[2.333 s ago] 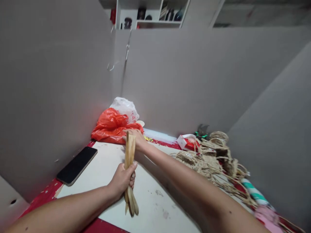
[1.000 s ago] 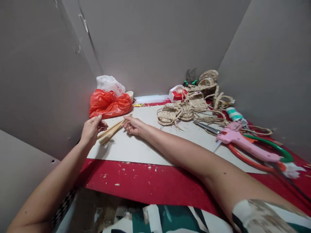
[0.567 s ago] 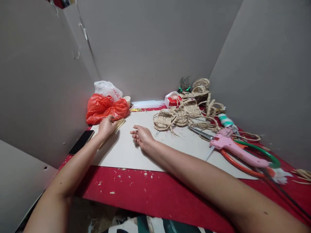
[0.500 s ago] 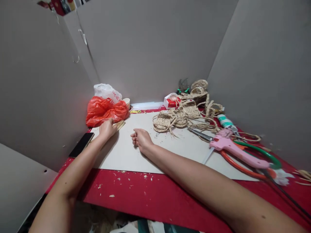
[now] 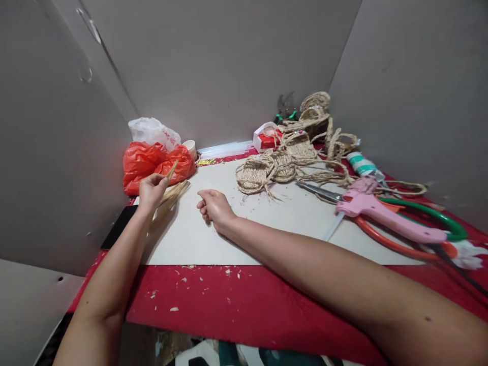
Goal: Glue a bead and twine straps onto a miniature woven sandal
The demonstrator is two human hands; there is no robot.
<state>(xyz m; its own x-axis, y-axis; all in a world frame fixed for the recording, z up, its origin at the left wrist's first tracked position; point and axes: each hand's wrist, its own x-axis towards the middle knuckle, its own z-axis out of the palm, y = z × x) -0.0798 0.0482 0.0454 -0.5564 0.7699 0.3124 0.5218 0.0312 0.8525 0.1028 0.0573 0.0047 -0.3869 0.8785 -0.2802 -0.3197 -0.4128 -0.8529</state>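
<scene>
My left hand (image 5: 150, 192) pinches a thin tan strip of dried plant fibre (image 5: 173, 169), its tip pointing up past the fingers. Below and beside that hand lies a bundle of similar dried strips (image 5: 176, 192) on the white board (image 5: 183, 244). Near the board's middle, my right hand (image 5: 215, 206) is closed, with thumb and forefinger together and the other fingers curled. Whether something small is inside it cannot be made out. To its right, woven straw sandals (image 5: 254, 175) with loose cords rest on the board.
A pink glue gun (image 5: 389, 211) overlaps large scissors (image 5: 423, 203) with red and green handles. Red and white plastic bags (image 5: 143, 162) sit at the back left near a paper cup (image 5: 189, 148). A dark phone (image 5: 118, 226) lies left. Grey panels enclose the red table (image 5: 213, 300).
My left hand has lifted off the bundle with one strip between its fingers. The right hand keeps its closed pose. The camera view has shifted slightly.
</scene>
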